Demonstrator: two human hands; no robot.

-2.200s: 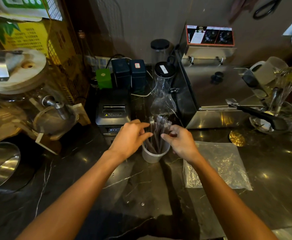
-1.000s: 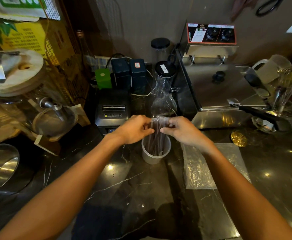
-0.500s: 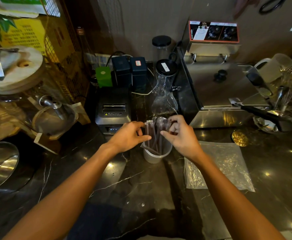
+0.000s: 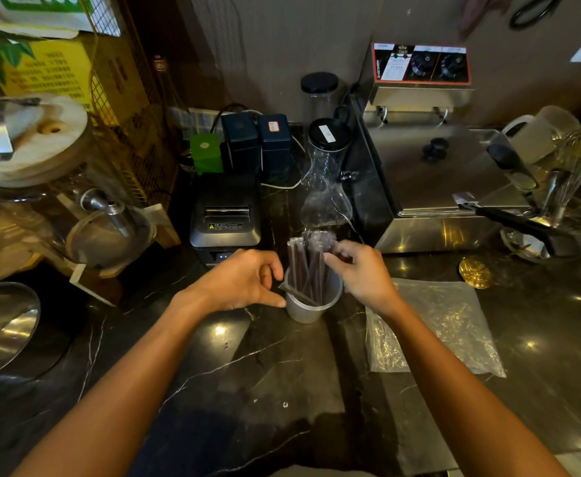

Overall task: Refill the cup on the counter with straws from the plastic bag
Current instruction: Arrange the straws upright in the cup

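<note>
Hands: L cups cup, R pinches straws (upright).

cup: 1 | plastic bag: 1 | dark tins: 2 | black-lidded jars: 2 | hands: 2

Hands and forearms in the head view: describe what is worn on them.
Nothing is worn. The left hand and the right hand are bare: no gloves, and no rings, watch or bracelet that I can see. Both forearms are uncovered all the way to the bottom edge of the picture, with no sleeve in view.
</note>
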